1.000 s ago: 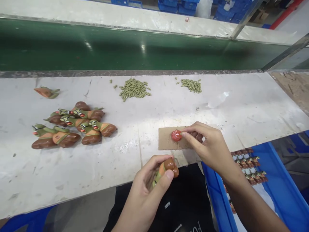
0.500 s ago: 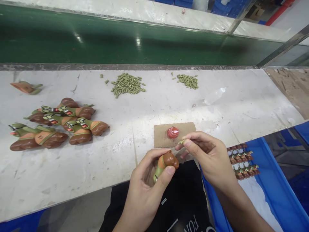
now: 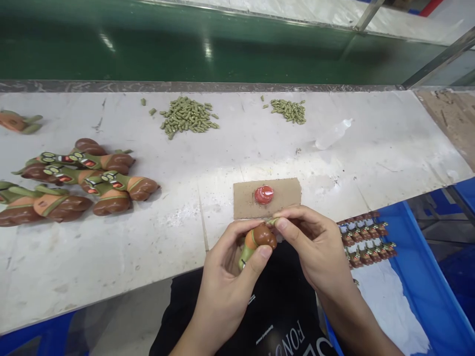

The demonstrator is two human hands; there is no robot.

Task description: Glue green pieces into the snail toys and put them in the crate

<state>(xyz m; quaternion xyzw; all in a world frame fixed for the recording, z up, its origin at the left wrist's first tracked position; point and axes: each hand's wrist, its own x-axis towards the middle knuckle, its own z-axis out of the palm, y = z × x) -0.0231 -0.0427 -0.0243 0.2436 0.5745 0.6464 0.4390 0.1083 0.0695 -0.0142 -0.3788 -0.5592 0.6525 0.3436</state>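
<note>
Left hand (image 3: 224, 284) first: we have it curled snugly around a painted figurine (image 3: 264, 236), fingers on one side and thumb on the other, its brown, rounded end poking out toward the right and its green head tucked down by the palm. Over on the other side, our right hand (image 3: 315, 240) is pinched narrow, thumb against finger, on a tiny green peg (image 3: 273, 221) right at that brown end. Touching or just short of it? We cannot tell; the fingertips crowd the view. All this happens just over the near edge of the counter (image 3: 174, 247), beside a strip of cardboard (image 3: 291, 193) bearing a glossy red disc (image 3: 263, 195).

So how far along are we? This figurine looks to be mid-step, its peg not yet let go. Plenty seems left: a cluster of loose figurines (image 3: 141, 188) lies on the counter to our left, with a large pile of green pegs (image 3: 187, 116) and a smaller pile (image 3: 289, 111) toward the back, and a clear bottle (image 3: 332, 136) lying to their right. On the finished side, as we judge it, rows of figurines (image 3: 365, 252) sit in the blue crate (image 3: 421, 252) at our right, next to white sheeting (image 3: 389, 301).
</note>
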